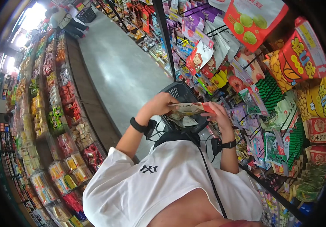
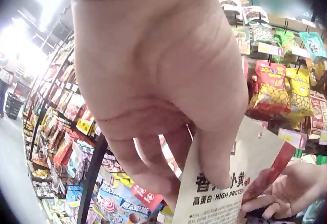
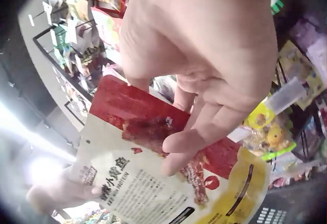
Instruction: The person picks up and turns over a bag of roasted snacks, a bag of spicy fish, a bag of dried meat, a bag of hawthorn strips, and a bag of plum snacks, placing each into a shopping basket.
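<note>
Both hands hold a cream-and-red snack pouch (image 3: 153, 183) in front of the waist. It has dark print, "HIGH PROTEIN" lettering and a picture of browned food on its face. My left hand (image 1: 162, 104) pinches one side, its thumb lying flat over the printed face in the left wrist view. On the red side, my right hand (image 1: 219, 115) grips the pouch, with fingertips resting over its front in the right wrist view. Beneath the pouch is a black shopping basket (image 1: 179, 90), with light-coloured packets (image 1: 187, 121) in it.
At the right, racks of hanging snack bags reach close to the right arm, including a red bag (image 1: 299, 56). A long shelf of packaged goods (image 1: 53, 109) runs along the left. Grey floor (image 1: 113, 56) lies between them, with another person (image 1: 62, 20) far back.
</note>
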`<state>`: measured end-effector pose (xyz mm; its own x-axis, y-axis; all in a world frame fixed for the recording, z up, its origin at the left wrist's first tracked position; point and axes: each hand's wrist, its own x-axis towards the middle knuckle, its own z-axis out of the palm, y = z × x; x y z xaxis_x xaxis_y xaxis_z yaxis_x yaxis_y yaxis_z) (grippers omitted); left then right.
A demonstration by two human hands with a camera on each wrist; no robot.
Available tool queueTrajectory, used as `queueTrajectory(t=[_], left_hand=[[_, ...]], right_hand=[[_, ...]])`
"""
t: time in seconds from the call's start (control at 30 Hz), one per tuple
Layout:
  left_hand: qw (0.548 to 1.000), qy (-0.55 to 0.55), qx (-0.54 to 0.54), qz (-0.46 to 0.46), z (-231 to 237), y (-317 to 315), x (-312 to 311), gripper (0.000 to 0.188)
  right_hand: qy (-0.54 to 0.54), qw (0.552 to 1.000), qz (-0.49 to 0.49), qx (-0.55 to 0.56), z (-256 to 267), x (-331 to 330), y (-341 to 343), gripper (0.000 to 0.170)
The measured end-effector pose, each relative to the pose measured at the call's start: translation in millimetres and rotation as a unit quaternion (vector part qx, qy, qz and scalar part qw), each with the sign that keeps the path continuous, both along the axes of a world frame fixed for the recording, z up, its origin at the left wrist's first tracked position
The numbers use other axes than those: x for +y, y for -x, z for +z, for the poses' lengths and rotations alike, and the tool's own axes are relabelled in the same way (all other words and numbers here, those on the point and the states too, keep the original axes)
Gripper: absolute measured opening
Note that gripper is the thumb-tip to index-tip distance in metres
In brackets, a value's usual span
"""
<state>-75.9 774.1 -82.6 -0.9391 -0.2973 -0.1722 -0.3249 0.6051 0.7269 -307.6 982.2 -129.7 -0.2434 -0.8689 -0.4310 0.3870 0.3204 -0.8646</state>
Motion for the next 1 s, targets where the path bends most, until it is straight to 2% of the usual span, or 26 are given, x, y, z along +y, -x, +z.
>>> queueTrajectory(t=[0.03, 0.13, 0.23, 0.33, 0.47, 0.6, 0.67, 0.77, 0.87, 1.0], left_hand=[[0.999, 0.017, -0.014, -0.038, -16.4, 3.7, -11.7, 0.02], [0.995, -0.02, -0.06, -0.079, -104.8, 14.5, -46.6, 0.023], [0.988, -0.064, -0.126, -0.066, -155.7, 30.6, -57.3, 0.026], [0.989, -0.101, -0.09, -0.06, -247.9, 36.6, -63.7, 0.026], [0.98, -0.119, -0.156, -0.005, -358.0, 24.4, -58.1, 0.027], [0.984, -0.007, -0.179, 0.021, -431.1, 13.8, -33.1, 0.025], [0.978, 0.006, -0.201, 0.046, -483.6, 2.0, -18.6, 0.026], [0.972, 0.018, -0.22, 0.084, -510.7, -8.8, -2.0, 0.027], [0.95, 0.037, -0.304, 0.055, -531.0, -15.8, 13.5, 0.032], [0.926, -0.001, -0.375, 0.044, -575.2, -34.3, 36.6, 0.03]], right_hand=[[-0.01, 0.999, -0.002, -0.035, -10.8, -4.4, -0.7, 0.036], [-0.069, 0.995, 0.022, -0.072, -66.3, -13.0, 1.8, 0.031], [-0.124, 0.985, -0.008, -0.121, -137.6, -16.7, -3.0, 0.026], [-0.172, 0.969, -0.062, -0.164, -221.8, -19.9, -9.1, 0.023], [-0.242, 0.94, -0.109, -0.213, -328.5, -25.8, -23.6, 0.02], [-0.261, 0.941, -0.083, -0.199, -403.0, -29.9, -32.0, 0.018], [-0.274, 0.942, -0.081, -0.174, -440.2, -29.1, -38.2, 0.017], [-0.3, 0.94, -0.079, -0.14, -487.2, -26.4, -48.5, 0.017], [-0.336, 0.929, -0.051, -0.144, -522.2, -23.3, -56.9, 0.02], [-0.371, 0.913, -0.05, -0.161, -557.2, -16.3, -68.7, 0.025]])
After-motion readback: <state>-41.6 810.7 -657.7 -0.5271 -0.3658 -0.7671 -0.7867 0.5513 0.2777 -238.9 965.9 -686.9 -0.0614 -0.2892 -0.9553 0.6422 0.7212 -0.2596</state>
